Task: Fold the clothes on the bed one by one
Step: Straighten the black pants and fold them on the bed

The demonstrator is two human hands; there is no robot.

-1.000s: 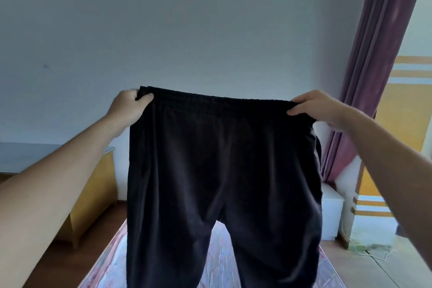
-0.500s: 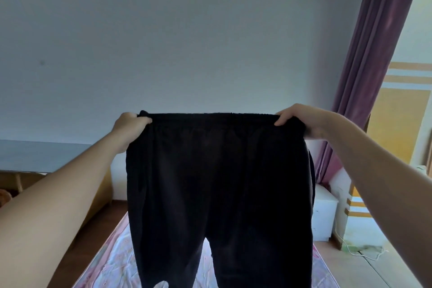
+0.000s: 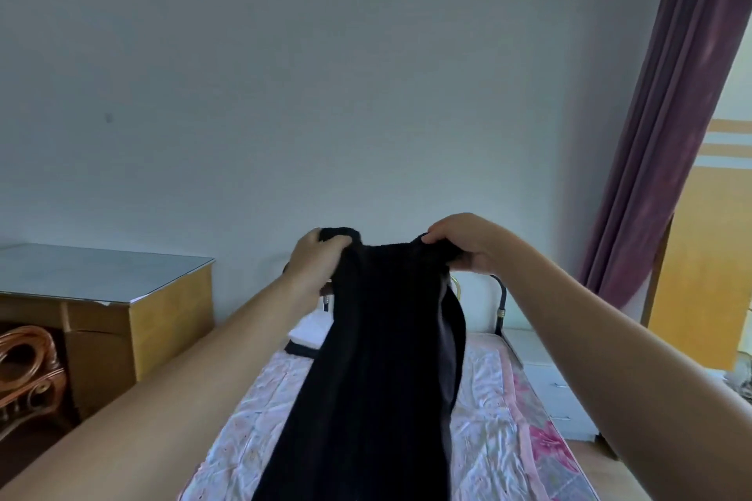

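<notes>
A pair of black trousers (image 3: 382,370) hangs in the air over the bed (image 3: 488,411), folded lengthwise so the legs lie together. My left hand (image 3: 315,262) grips the left end of the bunched waistband. My right hand (image 3: 464,242) grips the right end, close beside it. The trouser legs drop down out of the frame's bottom edge. Folded white and dark clothes (image 3: 309,331) lie at the far end of the bed, partly hidden behind the trousers.
The bed carries a pink floral sheet and has a metal headboard (image 3: 501,297) against the wall. A wooden desk with a glass top (image 3: 110,289) stands left, a carved chair (image 3: 28,370) beside it. A white cabinet (image 3: 545,382) and purple curtain (image 3: 667,159) are right.
My hands have come down and moved close together, doubling the spread waistband over so the trousers hang as a narrow strip. The view has tilted down, showing the bed.
</notes>
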